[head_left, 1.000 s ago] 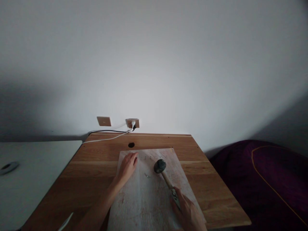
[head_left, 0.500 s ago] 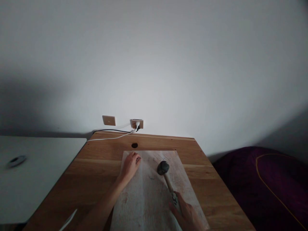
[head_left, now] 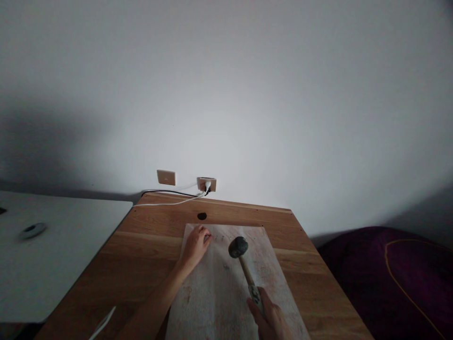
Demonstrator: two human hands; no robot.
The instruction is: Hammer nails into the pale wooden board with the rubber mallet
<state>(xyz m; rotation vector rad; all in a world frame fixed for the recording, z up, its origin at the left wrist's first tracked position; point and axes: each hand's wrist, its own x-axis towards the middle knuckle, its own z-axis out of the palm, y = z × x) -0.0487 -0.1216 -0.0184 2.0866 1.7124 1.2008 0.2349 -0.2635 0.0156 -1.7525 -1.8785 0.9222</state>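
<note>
A whitish worn wooden board [head_left: 219,302] lies flat on the brown table. In my right hand [head_left: 271,316] is a rubber mallet [head_left: 238,247], its dark head over the board's upper half and my fingers wrapped round the lower handle. My left hand [head_left: 196,245] rests at the board's far left corner with thumb and fingertips pinched together. Whatever sits in that pinch is too small to make out. Just right of those fingertips, several tiny nail-like bits [head_left: 222,238] form a row near the far edge. A small loose bit [head_left: 225,267] lies nearer the middle.
Behind the wooden table [head_left: 311,278] rises a pale wall with a plugged-in socket [head_left: 207,184] and a second plate [head_left: 166,177]. Cables [head_left: 170,204] trail leftward. A white surface [head_left: 71,255] adjoins on the left; a dark purple rounded item [head_left: 364,269] stands on the right.
The whole view has shifted slightly. Against the board, the mallet head has come a little left, closer to my left hand. My left hand keeps its pinch at the same corner.
</note>
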